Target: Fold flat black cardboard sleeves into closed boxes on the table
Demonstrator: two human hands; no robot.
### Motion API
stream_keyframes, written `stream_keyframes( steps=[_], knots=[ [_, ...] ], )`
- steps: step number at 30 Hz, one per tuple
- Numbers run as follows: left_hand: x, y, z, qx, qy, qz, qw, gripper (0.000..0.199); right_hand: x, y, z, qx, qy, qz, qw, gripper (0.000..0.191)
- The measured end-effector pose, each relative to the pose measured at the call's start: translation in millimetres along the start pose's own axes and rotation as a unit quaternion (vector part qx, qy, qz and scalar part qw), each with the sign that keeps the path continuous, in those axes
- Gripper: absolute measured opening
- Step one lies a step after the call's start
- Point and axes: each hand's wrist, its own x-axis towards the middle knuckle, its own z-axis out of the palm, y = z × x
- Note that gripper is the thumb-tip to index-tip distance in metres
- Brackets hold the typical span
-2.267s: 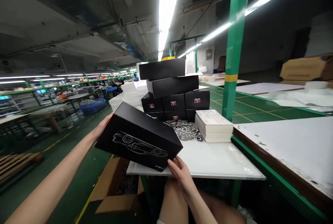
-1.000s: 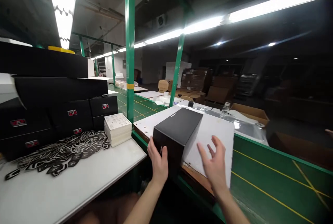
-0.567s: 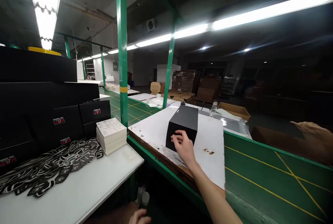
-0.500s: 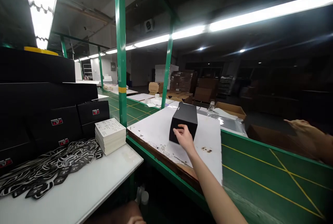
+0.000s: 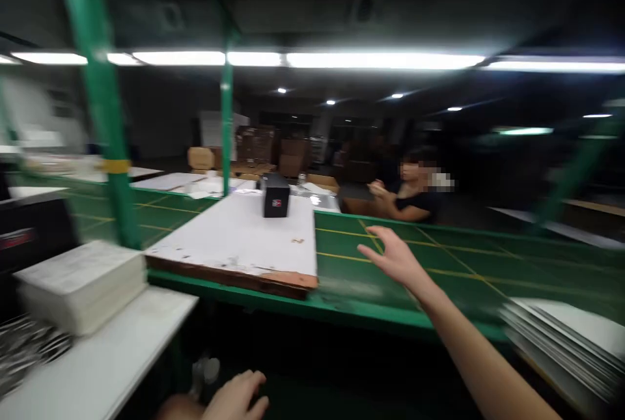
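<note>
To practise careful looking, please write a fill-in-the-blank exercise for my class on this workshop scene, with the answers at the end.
The black box stands on a board coloured ____.
The person's right hand is open and holds ____.
The band around the green post is ____.

Answers: white; nothing; yellow.

Black box (image 5: 276,197) upright on white board (image 5: 229,231); right hand (image 5: 395,260) open, empty, beside board; left hand (image 5: 237,397) loose, below green table edge (image 5: 273,299).
</note>
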Motion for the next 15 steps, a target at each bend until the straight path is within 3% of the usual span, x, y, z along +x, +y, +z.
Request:
stream_keyframes(
  steps=[2, 3, 5, 7, 8, 9, 11, 13, 15],
  knots=[
    [19, 4, 3.4, 0.027, -0.048, 0.049, 0.997, 0.058, -38, 48, -78, -0.177, 0.058, 0.104, 0.977, 0.063],
    [30, 4, 8.3, 0.021, -0.072, 0.067, 0.995, 0.062, -65, 66, -114, -0.262, 0.069, 0.172, 0.947, 0.064],
    [48, 7, 21.7, -0.006, -0.122, 0.102, 0.987, 0.066, -128, 88, -173, -0.387, 0.05, 0.34, 0.856, 0.074],
    [54, 16, 33.7, -0.007, -0.17, 0.131, 0.977, 0.066, -190, 92, -209, -0.431, -0.002, 0.492, 0.756, 0.089],
    [52, 24, 37.2, 0.01, -0.184, 0.145, 0.972, 0.065, -214, 90, -218, -0.43, -0.027, 0.539, 0.723, 0.092],
    [47, 33, 38.5, 0.037, -0.191, 0.161, 0.968, 0.064, -232, 87, -223, -0.424, -0.048, 0.558, 0.712, 0.087],
    [33, 55, 34.6, 0.077, -0.186, 0.18, 0.963, 0.063, -245, 78, -222, -0.411, -0.071, 0.528, 0.739, 0.059],
    [20, 76, 24.9, 0.081, -0.183, 0.189, 0.961, 0.062, -231, 65, -207, -0.401, -0.08, 0.464, 0.786, 0.03],
    [11, 90, 12.6, 0.062, -0.186, 0.179, 0.964, 0.063, -201, 42, -175, -0.39, -0.087, 0.389, 0.83, 0.018]
  ],
)
